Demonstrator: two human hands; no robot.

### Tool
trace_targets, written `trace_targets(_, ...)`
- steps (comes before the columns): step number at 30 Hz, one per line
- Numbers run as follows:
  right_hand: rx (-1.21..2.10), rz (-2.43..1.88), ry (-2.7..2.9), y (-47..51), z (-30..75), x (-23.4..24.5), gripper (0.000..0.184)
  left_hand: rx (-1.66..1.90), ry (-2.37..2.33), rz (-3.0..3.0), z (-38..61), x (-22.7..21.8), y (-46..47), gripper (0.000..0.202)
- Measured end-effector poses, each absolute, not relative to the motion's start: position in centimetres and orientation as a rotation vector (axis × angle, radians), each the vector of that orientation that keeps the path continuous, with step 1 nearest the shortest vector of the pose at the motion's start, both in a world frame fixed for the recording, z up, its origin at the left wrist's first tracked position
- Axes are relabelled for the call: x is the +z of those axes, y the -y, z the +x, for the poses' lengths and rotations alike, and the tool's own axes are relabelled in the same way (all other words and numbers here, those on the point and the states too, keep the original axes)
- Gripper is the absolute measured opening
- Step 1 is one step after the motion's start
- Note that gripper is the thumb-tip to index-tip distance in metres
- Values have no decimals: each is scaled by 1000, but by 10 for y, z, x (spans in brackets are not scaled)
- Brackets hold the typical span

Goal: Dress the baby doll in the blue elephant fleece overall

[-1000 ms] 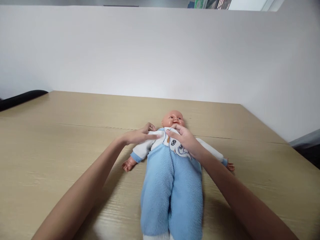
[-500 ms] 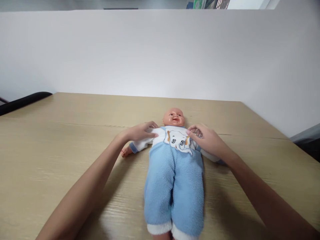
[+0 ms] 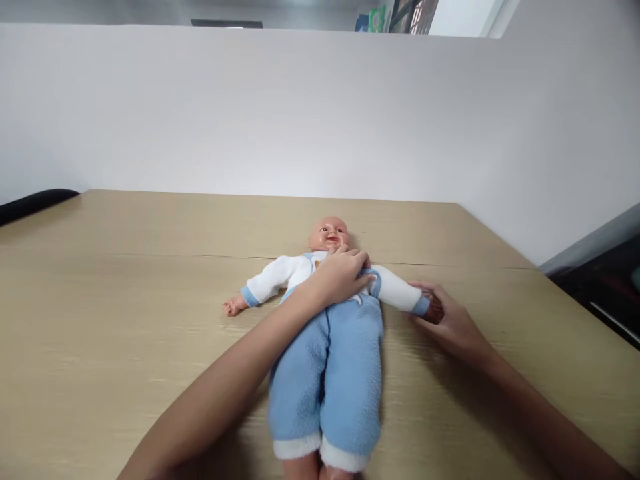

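Observation:
A bald baby doll (image 3: 330,233) lies on its back on the table, dressed in a fluffy blue and white outfit (image 3: 350,360). Across its chest rests my left hand (image 3: 343,273), fingers curled and thumb by the blue strap edge near the shoulder on the right, pinching the cloth there. Most of the elephant face on the front is covered by this hand. My right hand (image 3: 445,317) is wrapped round the doll's hand and blue cuff at the end of the outstretched right-side sleeve (image 3: 397,288). The other sleeve (image 3: 273,277) lies stretched out to the left.
The doll lies on a wooden table (image 3: 125,320) with a seam running across it. Behind stands a white partition (image 3: 250,113). A black curved object (image 3: 40,203) borders the left edge, and a dark object (image 3: 600,280) is beyond the right edge.
My left hand has moved from the left sleeve to the doll's chest. My right hand has slid from the chest out to the cuff. The view has shifted slightly right.

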State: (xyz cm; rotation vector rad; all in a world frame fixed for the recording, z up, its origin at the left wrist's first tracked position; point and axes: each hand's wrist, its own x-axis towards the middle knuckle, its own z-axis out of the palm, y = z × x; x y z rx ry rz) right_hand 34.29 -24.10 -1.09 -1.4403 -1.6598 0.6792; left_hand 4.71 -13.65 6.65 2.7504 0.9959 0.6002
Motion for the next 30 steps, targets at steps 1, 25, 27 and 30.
trace_targets(1, 702, -1428, 1584, 238, 341, -9, 67, 617, -995, 2756, 49, 63, 135, 27)
trace_targets(25, 869, -890, 1684, 187, 258, 2, 36, 1196, -707, 2936, 23, 50, 156, 29)
trace_targets(27, 751, -905, 1755, 194, 258, 4, 35, 1237, -683, 2915, 24, 53, 158, 28)
trace_targets(30, 607, -975, 1823, 202, 252, 9, 35, 1262, -696, 2771, 27, 64, 161, 26)
